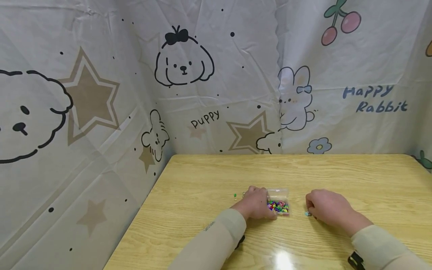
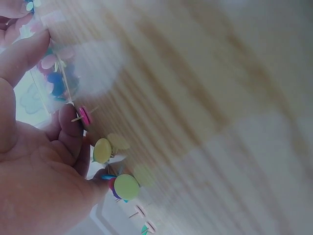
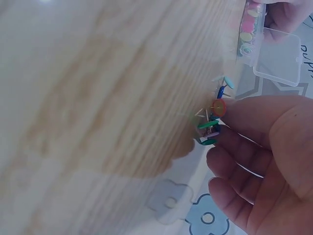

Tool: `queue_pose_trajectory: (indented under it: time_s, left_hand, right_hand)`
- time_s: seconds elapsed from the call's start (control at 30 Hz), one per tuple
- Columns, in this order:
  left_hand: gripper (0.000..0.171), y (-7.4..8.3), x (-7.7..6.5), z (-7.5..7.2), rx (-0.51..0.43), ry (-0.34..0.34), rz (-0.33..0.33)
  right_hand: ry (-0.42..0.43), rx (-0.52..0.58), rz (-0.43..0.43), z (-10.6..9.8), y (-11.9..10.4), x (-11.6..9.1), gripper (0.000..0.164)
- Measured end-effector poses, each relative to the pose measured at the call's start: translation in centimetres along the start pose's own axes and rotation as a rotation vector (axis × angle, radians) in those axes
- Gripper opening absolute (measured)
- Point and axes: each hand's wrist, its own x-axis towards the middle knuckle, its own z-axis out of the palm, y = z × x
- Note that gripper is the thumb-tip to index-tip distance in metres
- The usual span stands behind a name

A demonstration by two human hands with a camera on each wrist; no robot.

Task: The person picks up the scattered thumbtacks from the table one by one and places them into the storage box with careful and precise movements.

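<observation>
Colourful thumbtacks (image 1: 280, 206) fill a small clear plastic box (image 1: 286, 214), whose see-through lid (image 3: 278, 58) stands open at the back. My left hand (image 1: 254, 202) grips the box's left end, thumb along the front and fingers toward the back. In the left wrist view a pink thumbtack (image 2: 85, 116) lies close to the left fingertips. To the right of the box, my right hand (image 1: 329, 208) is lowered to the table with bent fingers. Its thumb and forefinger pinch at a small cluster of thumbtacks (image 3: 209, 125), partly hidden by the fingertips.
Several loose thumbtacks (image 2: 126, 187) lie left of the box, by the left hand. A green one (image 1: 235, 195) is farther left on the wooden table (image 1: 209, 176). A printed cloth (image 1: 216, 75) hangs behind the table and along its left side.
</observation>
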Motion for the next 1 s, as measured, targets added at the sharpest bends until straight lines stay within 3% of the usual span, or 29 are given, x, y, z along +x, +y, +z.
queue_pose_trajectory:
  time_s: [0.67, 1.0]
  left_hand:
    - [0.061, 0.3, -0.2, -0.3, -0.015, -0.002, -0.007]
    - [0.059, 0.2, -0.2, -0.2, -0.010, -0.003, -0.008]
  right_hand:
    - [0.038, -0.008, -0.016, 0.0, -0.7, 0.0, 0.027]
    - [0.061, 0.008, -0.055, 0.1, -1.3, 0.4, 0.020]
